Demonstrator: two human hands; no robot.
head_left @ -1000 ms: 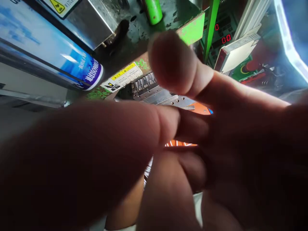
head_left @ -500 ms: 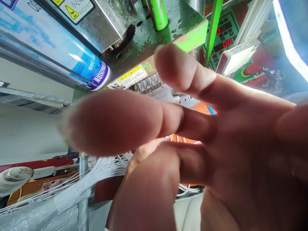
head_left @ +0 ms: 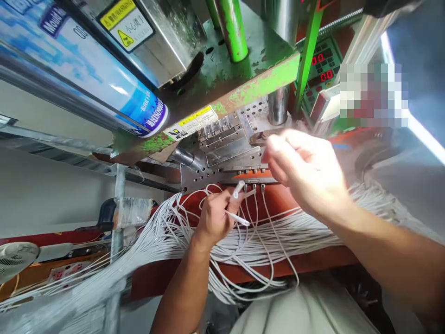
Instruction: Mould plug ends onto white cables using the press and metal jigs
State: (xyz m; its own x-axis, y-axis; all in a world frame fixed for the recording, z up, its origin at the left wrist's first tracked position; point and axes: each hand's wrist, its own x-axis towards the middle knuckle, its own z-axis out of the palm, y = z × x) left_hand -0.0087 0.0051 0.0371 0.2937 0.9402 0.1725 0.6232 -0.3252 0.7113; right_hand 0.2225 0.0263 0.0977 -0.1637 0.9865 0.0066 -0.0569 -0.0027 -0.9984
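Observation:
My left hand (head_left: 216, 215) is closed around white cables, with pale cable ends (head_left: 238, 189) standing out past the thumb and fingers. Just behind it, a metal mould strip (head_left: 255, 180) carries several cable connectors (head_left: 263, 188) in a row. To the right, my right hand (head_left: 306, 169) hangs over the red ledge with its fingers curled together. It is slightly blurred, and anything inside the fingers is hidden. Close to its fingertips is a dark metal tool (head_left: 259, 138), perhaps plier jaws, lying by the steel mould block (head_left: 222, 139).
A thick bundle of white cables (head_left: 278, 241) runs along the red ledge. Above stands a press with a chipped green plate (head_left: 267, 79) and steel guide posts (head_left: 277, 106). A blue-and-white spray can (head_left: 104, 79) is at upper left, a control panel (head_left: 321, 69) at right.
The large open hand that was near the camera has withdrawn, and my right hand is now curled beside the mould. My left hand with the cables has come into clear view.

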